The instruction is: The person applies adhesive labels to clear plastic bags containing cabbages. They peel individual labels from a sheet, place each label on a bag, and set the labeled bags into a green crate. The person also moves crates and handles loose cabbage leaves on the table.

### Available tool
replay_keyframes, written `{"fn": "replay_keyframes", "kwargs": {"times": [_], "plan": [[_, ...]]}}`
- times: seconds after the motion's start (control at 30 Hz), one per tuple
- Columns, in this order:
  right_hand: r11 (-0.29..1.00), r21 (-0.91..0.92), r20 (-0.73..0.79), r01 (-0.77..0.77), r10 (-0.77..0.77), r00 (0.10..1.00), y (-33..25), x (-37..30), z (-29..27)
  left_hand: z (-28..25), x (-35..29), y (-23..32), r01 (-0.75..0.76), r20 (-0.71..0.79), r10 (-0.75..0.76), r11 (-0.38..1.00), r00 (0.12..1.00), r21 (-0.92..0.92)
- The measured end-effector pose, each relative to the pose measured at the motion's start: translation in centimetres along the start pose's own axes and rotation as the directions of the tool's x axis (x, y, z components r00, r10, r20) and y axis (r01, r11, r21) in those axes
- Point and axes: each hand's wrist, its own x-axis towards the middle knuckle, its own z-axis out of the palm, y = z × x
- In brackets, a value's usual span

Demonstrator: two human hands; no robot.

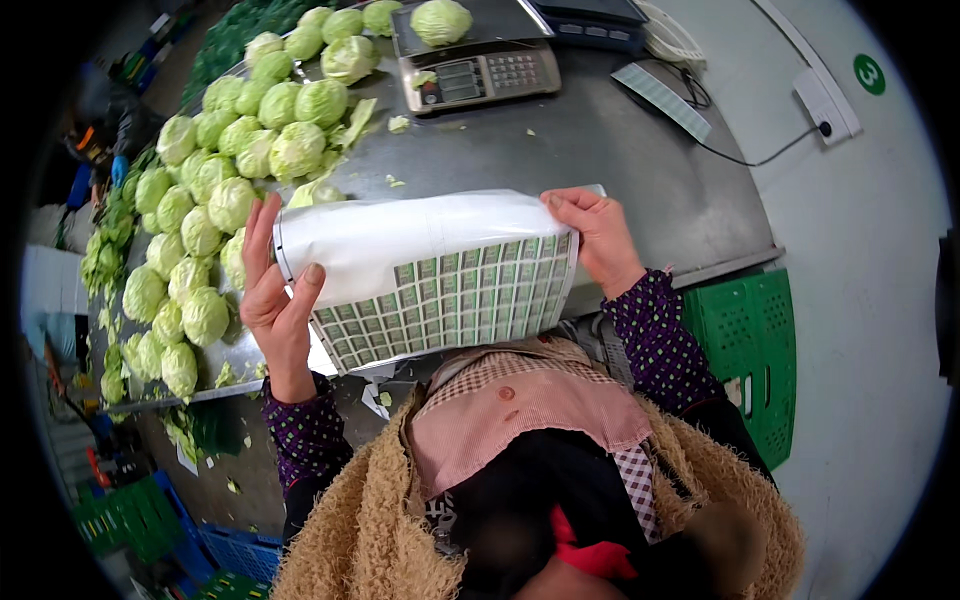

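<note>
Stretched between my hands is a wide sheet of stickers (470, 290), with rows of small green-and-grey labels and a bare white strip along its upper part. My left hand (282, 305) grips its left edge, the thumb in front and the other fingers raised behind the edge. At the upper right corner, my right hand (603, 240) pinches the sheet between thumb and fingers. The sheet bows a little and is tilted over the near edge of the metal table (480, 150). Just left of my left hand lies a heap of green cabbages (205, 235).
Beyond the sheet stands a grey weighing scale (485, 80) with one cabbage (440, 22) on its plate. Another label strip (662, 100) lies near a black cable at the right, by the wall socket (825, 105). Green crates (745, 350) stand below the table at right.
</note>
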Motion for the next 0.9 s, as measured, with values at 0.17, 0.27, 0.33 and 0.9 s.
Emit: {"fn": "replay_keyframes", "kwargs": {"times": [0.17, 0.27, 0.33, 0.9], "plan": [[0.979, 0.129, 0.103, -0.159, 0.146, 0.984, 2.4, -4.0, -1.9, 0.0, -1.0, -1.2, 0.126, -0.012, -0.127, 0.991, 0.992, -0.037], [0.994, 0.012, 0.151, -0.112, 0.109, 0.983, 2.9, -5.2, -1.4, 1.3, -0.4, -0.6, 0.078, -0.106, -0.091, 0.989, 0.99, -0.122], [0.993, -0.111, 0.124, -0.031, 0.045, 0.991, 3.5, -5.0, -1.3, 1.3, 0.0, -0.1, 0.107, -0.102, -0.13, 0.973, 0.986, -0.204], [0.784, -0.571, -0.078, 0.244, -0.347, 0.935, -3.8, -10.0, -3.5, 7.8, 2.1, -7.2, 0.634, 0.575, -0.435, 0.748, 0.693, -0.199]]}}
